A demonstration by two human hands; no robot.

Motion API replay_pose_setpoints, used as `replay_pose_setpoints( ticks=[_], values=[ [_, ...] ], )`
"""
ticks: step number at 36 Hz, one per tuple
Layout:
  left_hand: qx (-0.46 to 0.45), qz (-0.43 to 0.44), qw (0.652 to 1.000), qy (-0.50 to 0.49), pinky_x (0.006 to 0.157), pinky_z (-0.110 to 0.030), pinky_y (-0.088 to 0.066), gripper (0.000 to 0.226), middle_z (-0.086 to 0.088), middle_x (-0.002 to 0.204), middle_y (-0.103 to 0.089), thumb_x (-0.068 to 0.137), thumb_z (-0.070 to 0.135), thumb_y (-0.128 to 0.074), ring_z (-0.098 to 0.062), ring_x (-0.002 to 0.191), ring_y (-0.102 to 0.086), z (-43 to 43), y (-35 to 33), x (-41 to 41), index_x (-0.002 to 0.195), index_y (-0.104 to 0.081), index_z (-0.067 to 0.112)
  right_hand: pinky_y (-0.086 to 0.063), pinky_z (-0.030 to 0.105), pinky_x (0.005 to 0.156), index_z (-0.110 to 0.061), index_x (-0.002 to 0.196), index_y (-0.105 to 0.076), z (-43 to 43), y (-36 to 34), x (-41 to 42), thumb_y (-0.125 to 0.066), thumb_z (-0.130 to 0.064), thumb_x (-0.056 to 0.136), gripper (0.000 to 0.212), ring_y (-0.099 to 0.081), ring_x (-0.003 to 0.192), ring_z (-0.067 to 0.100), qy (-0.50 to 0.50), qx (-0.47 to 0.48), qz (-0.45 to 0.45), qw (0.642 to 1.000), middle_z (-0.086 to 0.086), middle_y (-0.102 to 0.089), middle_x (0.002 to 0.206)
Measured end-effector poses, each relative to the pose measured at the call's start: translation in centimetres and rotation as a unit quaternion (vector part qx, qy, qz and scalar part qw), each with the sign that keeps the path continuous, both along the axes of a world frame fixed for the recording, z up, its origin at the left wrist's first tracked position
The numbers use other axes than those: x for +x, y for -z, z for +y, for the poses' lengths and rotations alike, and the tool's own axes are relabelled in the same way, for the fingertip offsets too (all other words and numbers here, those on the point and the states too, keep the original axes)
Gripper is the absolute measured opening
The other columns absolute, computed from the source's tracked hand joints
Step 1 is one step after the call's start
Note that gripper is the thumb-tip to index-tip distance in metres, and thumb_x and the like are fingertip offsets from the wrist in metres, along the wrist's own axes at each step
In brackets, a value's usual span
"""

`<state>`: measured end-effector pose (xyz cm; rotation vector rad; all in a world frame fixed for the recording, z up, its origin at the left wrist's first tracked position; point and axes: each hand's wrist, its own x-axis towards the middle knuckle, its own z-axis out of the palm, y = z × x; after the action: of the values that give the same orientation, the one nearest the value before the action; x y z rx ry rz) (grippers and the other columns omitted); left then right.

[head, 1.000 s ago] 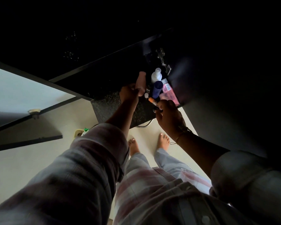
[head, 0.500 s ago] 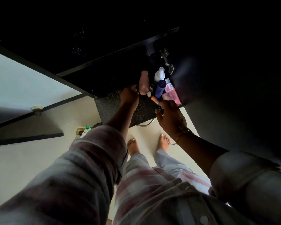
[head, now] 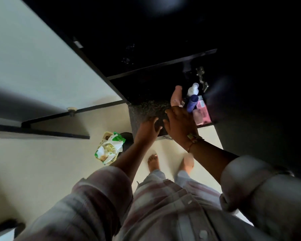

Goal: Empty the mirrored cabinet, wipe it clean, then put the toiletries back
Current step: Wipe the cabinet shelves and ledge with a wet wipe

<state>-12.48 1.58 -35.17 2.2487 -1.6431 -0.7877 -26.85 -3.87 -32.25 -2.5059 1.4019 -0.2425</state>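
On a dark speckled shelf (head: pixel 146 110) stand a pink bottle (head: pixel 176 95), a white bottle (head: pixel 192 89) and a blue tube (head: pixel 192 103), with a pink box (head: pixel 202 112) lying to their right. My left hand (head: pixel 148 127) rests at the shelf's front edge with its fingers spread and holds nothing. My right hand (head: pixel 179 124) hovers just in front of the toiletries, fingers straight, near the pink bottle and blue tube. Everything above and to the right of the shelf is too dark to read.
A metal hinge (head: pixel 201 79) shows behind the bottles. A white panel (head: pixel 33 63) with dark edges fills the left. On the pale floor lie a green-and-white wipes packet (head: pixel 109 148) on a small basket, a dark bin (head: pixel 126 136), and my bare feet (head: pixel 154 161).
My left hand has let go of the pink bottle and drawn back to the shelf edge. My right hand has opened; the small orange item it held is out of sight. The view has shifted.
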Motion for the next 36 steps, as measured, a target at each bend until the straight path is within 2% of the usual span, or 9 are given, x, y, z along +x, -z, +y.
replay_pose_setpoints(
  ticks=[5,8,12,16,20,24,27,31,36],
  values=[
    [-0.003,-0.006,0.998,-0.061,0.094,-0.036,-0.044,0.04,-0.011,0.125,-0.061,0.091,0.027,-0.062,-0.027,0.114,-0.056,4.5,-1.3,2.7,0.127,-0.058,0.011,-0.049,0.042,0.079,-0.012,0.118,-0.059,1.8,0.6,4.0,-0.062,-0.032,0.083,0.04,-0.057,0.098,0.036,-0.073,0.039,-0.01,0.997,0.012,-0.06,0.116],
    [0.007,-0.009,0.994,-0.107,0.09,-0.035,-0.044,0.033,-0.013,0.116,-0.063,0.09,0.025,-0.061,-0.03,0.108,-0.057,7.3,-1.1,4.9,0.119,-0.062,0.009,-0.049,0.043,0.088,-0.011,0.127,-0.055,3.5,1.0,7.2,-0.063,-0.03,0.086,0.046,-0.053,0.112,0.034,-0.112,0.113,-0.007,0.987,0.013,-0.053,0.13],
    [0.037,0.006,0.985,-0.166,0.086,-0.031,-0.047,0.041,-0.001,0.105,-0.066,0.084,0.042,-0.046,-0.021,0.099,-0.061,11.3,0.5,8.3,0.107,-0.066,0.016,-0.039,0.039,0.102,-0.013,0.132,-0.049,6.1,1.2,11.4,-0.058,-0.035,0.09,0.049,-0.044,0.125,0.03,-0.178,0.149,0.038,0.972,0.01,-0.045,0.139],
    [0.042,0.016,0.98,-0.193,0.085,-0.034,-0.047,0.023,-0.013,0.104,-0.068,0.093,0.02,-0.055,-0.027,0.097,-0.062,15.1,1.5,11.3,0.105,-0.068,0.005,-0.034,0.037,0.108,-0.015,0.139,-0.042,8.5,1.7,15.2,-0.054,-0.038,0.094,0.052,-0.036,0.134,0.026,-0.231,0.18,0.081,0.953,0.008,-0.039,0.146],
    [0.084,0.018,0.977,-0.196,0.082,-0.044,-0.053,0.022,-0.015,0.102,-0.068,0.09,0.012,-0.054,-0.032,0.095,-0.064,18.3,4.1,14.7,0.108,-0.065,0.005,-0.037,0.038,0.107,-0.014,0.137,-0.044,11.1,2.4,18.7,-0.055,-0.037,0.092,0.051,-0.041,0.131,0.027,-0.265,0.178,0.116,0.941,0.009,-0.044,0.143],
    [0.154,0.018,0.964,-0.216,0.09,-0.044,-0.051,0.033,-0.012,0.119,-0.061,0.09,0.02,-0.059,-0.033,0.112,-0.057,20.7,7.2,17.8,0.121,-0.058,0.01,-0.04,0.04,0.105,-0.014,0.136,-0.045,13.3,3.9,21.6,-0.054,-0.035,0.093,0.049,-0.042,0.13,0.028,-0.275,0.209,0.153,0.926,0.011,-0.044,0.142],
    [0.213,0.023,0.958,-0.189,0.094,-0.044,-0.046,0.047,-0.007,0.133,-0.051,0.089,0.03,-0.061,-0.03,0.125,-0.047,21.6,10.4,20.1,0.131,-0.048,0.014,-0.038,0.037,0.104,-0.016,0.136,-0.045,14.5,5.6,23.2,-0.055,-0.035,0.093,0.048,-0.042,0.13,0.026,-0.265,0.229,0.168,0.921,0.008,-0.044,0.142],
    [0.254,0.025,0.955,-0.151,0.097,-0.047,-0.044,0.054,-0.005,0.14,-0.044,0.089,0.036,-0.061,-0.031,0.131,-0.04,21.4,14.2,22.6,0.136,-0.043,0.015,-0.036,0.033,0.106,-0.02,0.141,-0.039,15.4,7.5,24.2,-0.054,-0.039,0.094,0.053,-0.039,0.134,0.023,-0.268,0.226,0.185,0.918,0.004,-0.039,0.149],
    [0.281,-0.001,0.955,-0.091,0.096,-0.05,-0.044,0.05,-0.003,0.144,-0.039,0.091,0.032,-0.059,-0.037,0.134,-0.035,20.7,18.8,24.6,0.136,-0.044,0.016,-0.034,0.034,0.108,-0.017,0.143,-0.038,15.6,10.2,25.0,-0.052,-0.04,0.095,0.055,-0.039,0.135,0.025,-0.263,0.227,0.219,0.912,0.007,-0.039,0.15]
  ],
)
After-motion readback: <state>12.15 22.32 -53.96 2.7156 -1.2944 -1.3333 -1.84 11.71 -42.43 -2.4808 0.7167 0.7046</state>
